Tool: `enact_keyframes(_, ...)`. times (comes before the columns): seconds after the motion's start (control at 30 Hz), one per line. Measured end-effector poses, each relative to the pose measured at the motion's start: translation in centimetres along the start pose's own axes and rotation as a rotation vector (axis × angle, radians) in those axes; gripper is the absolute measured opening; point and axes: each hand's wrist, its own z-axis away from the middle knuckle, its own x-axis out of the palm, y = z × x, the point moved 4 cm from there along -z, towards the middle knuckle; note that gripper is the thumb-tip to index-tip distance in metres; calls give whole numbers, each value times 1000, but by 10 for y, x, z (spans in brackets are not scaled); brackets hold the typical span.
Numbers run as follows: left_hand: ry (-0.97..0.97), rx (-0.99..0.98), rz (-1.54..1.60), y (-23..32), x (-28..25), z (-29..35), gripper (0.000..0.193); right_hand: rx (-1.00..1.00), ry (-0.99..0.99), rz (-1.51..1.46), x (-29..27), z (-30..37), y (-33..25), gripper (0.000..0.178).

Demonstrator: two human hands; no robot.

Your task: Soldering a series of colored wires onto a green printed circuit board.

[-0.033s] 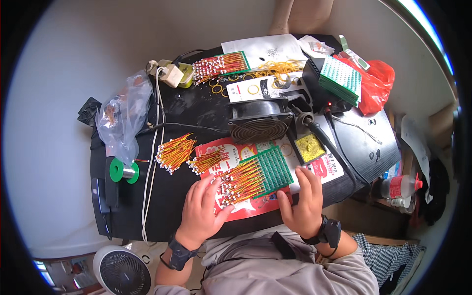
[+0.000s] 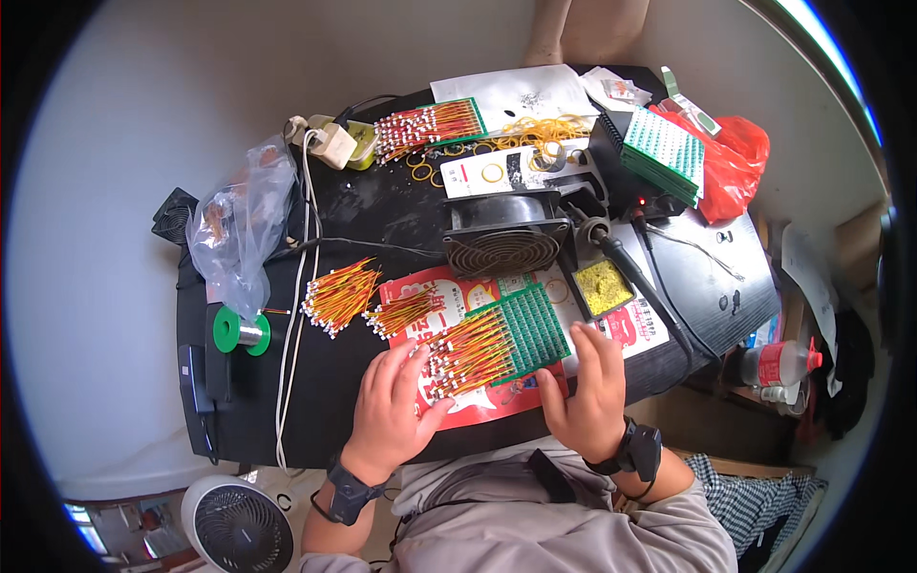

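A green circuit board panel [image 2: 538,329] lies on a red printed sheet [image 2: 478,413] at the table's near side. Red and yellow wire leads [image 2: 472,351] with white plugs cover its left part. My left hand [image 2: 390,413] rests open beside the plug ends, fingertips at or very near them. At the panel's right edge is my right hand [image 2: 585,406], fingers spread, thumb by the lower right corner; I cannot tell whether it touches. Neither hand grips anything. Two loose wire bundles, one larger [image 2: 341,296] and one smaller [image 2: 401,313], lie to the left.
Beyond the panel stands a black fan [image 2: 506,246], beside a soldering iron [image 2: 626,263] and a tray of yellow material [image 2: 602,286]. A green solder spool [image 2: 239,331] sits left. Farther back are a wired panel [image 2: 435,129], rubber bands [image 2: 544,134] and stacked boards [image 2: 664,153].
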Motion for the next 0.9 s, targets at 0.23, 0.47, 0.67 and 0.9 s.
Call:
enact_keyframes(0.23, 53, -22, 13, -3, -1, -1, 56, 6, -75, -25, 5, 3, 3, 47)
enact_keyframes(0.47, 84, 15, 20, 9, -8, 3, 56, 17, -32, -125, -8, 4, 11, 43)
enact_keyframes(0.67, 185, 201, 11, 30, -27, 87, 16, 48, -12, -173, -6, 6, 13, 35)
enact_keyframes(0.9, 89, -151, 18, -10, 31, 235, 17, 86, -32, -156, -5, 11, 15, 29)
